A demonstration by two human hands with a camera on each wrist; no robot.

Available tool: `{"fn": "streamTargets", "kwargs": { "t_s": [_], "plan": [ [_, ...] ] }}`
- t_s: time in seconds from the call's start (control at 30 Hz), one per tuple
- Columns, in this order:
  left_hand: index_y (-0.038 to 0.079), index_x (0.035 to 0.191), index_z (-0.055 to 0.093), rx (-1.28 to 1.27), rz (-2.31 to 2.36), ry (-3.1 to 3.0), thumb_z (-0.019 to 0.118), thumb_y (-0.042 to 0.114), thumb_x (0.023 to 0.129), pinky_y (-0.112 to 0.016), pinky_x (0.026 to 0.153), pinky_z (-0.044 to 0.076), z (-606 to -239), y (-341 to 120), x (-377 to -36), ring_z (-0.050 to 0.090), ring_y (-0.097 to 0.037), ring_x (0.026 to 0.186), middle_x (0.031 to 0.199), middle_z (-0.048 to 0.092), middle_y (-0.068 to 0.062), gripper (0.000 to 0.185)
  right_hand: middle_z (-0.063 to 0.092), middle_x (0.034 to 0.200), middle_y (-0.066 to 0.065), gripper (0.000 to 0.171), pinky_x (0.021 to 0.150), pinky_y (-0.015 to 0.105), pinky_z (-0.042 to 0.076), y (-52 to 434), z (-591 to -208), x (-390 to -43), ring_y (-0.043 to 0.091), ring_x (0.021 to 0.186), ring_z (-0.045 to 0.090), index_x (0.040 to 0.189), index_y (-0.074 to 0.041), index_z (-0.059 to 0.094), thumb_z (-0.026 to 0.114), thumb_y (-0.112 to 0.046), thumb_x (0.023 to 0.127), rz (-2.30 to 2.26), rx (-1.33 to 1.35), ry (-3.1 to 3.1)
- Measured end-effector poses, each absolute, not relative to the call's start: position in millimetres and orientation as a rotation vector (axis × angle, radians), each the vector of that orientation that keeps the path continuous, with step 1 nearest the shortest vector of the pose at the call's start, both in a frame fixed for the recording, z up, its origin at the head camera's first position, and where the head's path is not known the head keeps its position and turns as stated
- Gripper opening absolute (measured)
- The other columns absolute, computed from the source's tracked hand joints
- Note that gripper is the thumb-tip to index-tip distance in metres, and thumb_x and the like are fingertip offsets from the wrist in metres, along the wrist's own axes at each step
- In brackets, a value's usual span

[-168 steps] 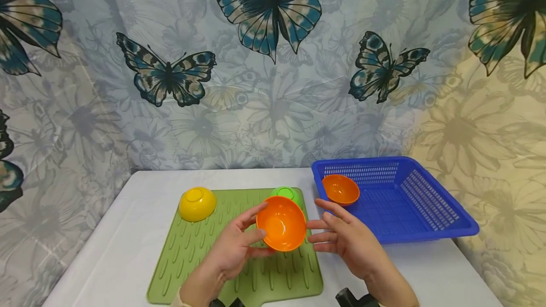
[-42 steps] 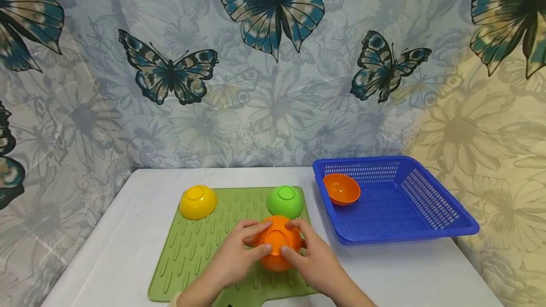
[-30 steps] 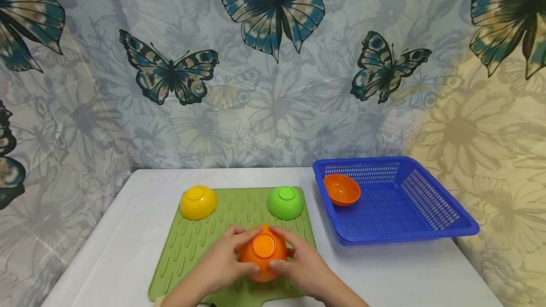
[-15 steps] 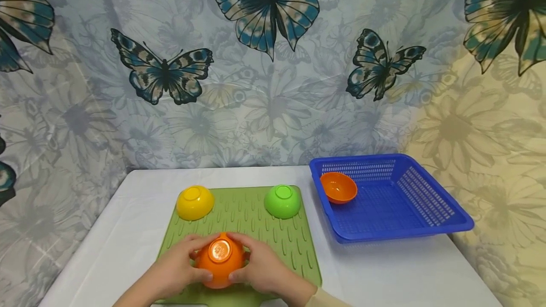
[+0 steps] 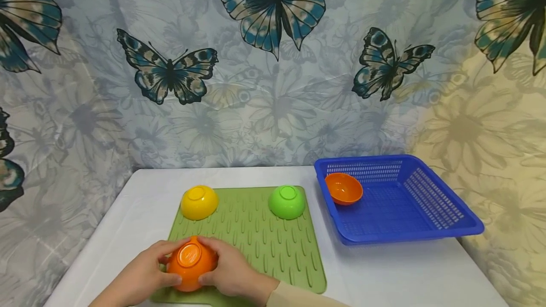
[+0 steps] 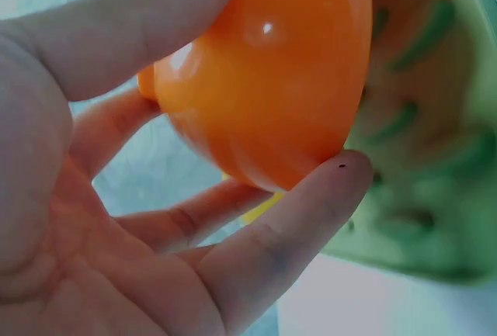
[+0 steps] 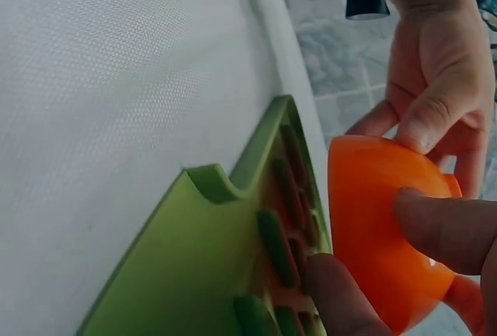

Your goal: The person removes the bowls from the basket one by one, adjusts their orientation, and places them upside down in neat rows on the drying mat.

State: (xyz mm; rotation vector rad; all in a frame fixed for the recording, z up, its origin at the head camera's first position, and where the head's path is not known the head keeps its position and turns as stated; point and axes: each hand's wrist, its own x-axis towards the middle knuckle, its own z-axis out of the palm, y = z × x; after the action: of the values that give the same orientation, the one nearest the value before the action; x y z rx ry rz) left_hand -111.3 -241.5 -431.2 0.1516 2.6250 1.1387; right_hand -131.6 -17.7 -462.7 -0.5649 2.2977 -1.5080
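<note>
An orange bowl (image 5: 194,269), bottom up, is held between both hands over the front left of the green drying mat (image 5: 256,236). My left hand (image 5: 147,269) grips its left side, thumb in front and fingers behind. On the opposite side my right hand (image 5: 230,266) grips it the same way. The left wrist view shows the bowl (image 6: 272,80) close, with a finger at its rim. In the right wrist view the bowl's rim (image 7: 342,212) faces the mat (image 7: 194,251), and whether they touch is hard to tell.
A yellow bowl (image 5: 199,203) and a green bowl (image 5: 286,202) sit upside down on the mat's far corners. To the right, a blue plastic basket (image 5: 401,238) holds another orange bowl (image 5: 343,188), facing up. White cloth (image 5: 384,269) covers the table.
Earlier, the left hand held the orange bowl facing up, with the right hand apart. It has since been turned over, and both hands have carried it leftward and nearer the front of the mat.
</note>
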Motion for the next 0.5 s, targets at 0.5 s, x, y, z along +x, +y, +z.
{"fn": "streamTargets", "kwargs": {
  "t_s": [0.5],
  "plan": [
    [0.013, 0.143, 0.057, -0.027, 1.149, 2.534, 0.089, 0.017, 0.068, -0.047, 0.077, 0.052, -441.3, -260.9, -114.4, 0.056, -0.031, 0.1, 0.128, 0.058, -0.014, 0.082, 0.055, 0.133, -0.016, 0.079, 0.099, 0.032, 0.045, -42.1, -467.1, -130.9, 0.005, 0.119, 0.052, 0.142, -0.032, 0.055, 0.087, -0.009, 0.074, -1.335, -0.547, 2.401]
  ]
}}
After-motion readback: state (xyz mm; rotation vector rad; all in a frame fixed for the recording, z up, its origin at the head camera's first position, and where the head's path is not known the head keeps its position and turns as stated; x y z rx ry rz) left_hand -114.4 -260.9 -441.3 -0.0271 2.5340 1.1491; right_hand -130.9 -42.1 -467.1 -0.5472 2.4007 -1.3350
